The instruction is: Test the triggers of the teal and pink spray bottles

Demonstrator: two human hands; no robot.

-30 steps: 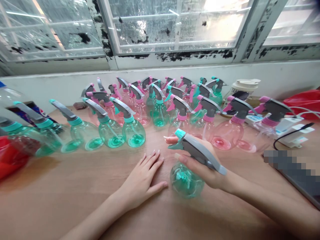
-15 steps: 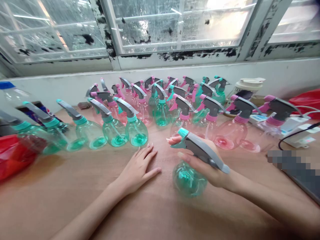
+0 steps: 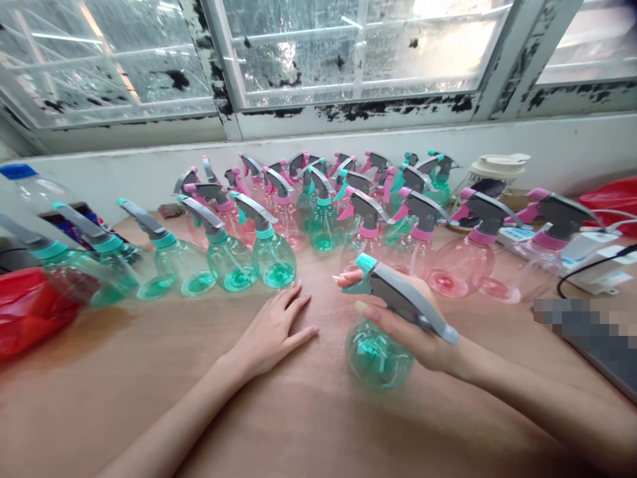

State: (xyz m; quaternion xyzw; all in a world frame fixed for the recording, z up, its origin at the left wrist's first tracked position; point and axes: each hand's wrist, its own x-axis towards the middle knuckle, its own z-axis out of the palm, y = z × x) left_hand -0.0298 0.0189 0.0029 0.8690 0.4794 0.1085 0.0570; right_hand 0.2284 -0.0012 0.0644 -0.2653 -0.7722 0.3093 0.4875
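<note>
Reaching 2 forearms (image 3: 199,392) toward the table's (image 3: 139,378) far edge. Resting left hand (image 3: 269,330) palm down, thumb (image 3: 302,337) splayed. Gripping with right hand (image 3: 426,335), thumb apart from fingers (image 3: 344,279).

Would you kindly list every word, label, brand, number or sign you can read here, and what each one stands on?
"TAKE", on the cup; the letters after it are too blurred to read.
Dark packet: coloured print, too blurred to read.
White devices: faint markings, too small to read.
Held bottle: no lettering that I can make out.
</note>
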